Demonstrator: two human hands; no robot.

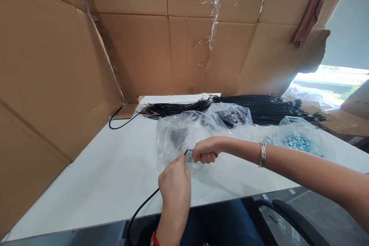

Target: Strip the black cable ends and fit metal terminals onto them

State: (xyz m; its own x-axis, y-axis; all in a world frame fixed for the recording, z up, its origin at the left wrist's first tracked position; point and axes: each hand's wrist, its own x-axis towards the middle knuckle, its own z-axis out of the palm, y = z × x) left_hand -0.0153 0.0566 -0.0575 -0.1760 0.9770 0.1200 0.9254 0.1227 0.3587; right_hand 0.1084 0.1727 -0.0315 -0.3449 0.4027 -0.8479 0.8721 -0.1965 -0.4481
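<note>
My left hand (175, 178) pinches a black cable (143, 204) close to its end, which sticks up past my fingertips. The rest of the cable hangs in a curve over the table's front edge. My right hand (206, 150) is closed in a fist right beside that cable end. A thin, small piece shows between its thumb and the cable tip, too small to name. Behind both hands lies a clear plastic bag (170, 128) with small grey pieces inside. On the right, another clear bag (301, 142) holds many small blue and silvery pieces.
Bundles of black cables (259, 107) lie along the back of the white table (95, 173). Tall cardboard walls (138, 54) stand at the back and left. A single black cable loop (115, 127) rests at the left. A reddish cloth (314, 9) hangs over the cardboard.
</note>
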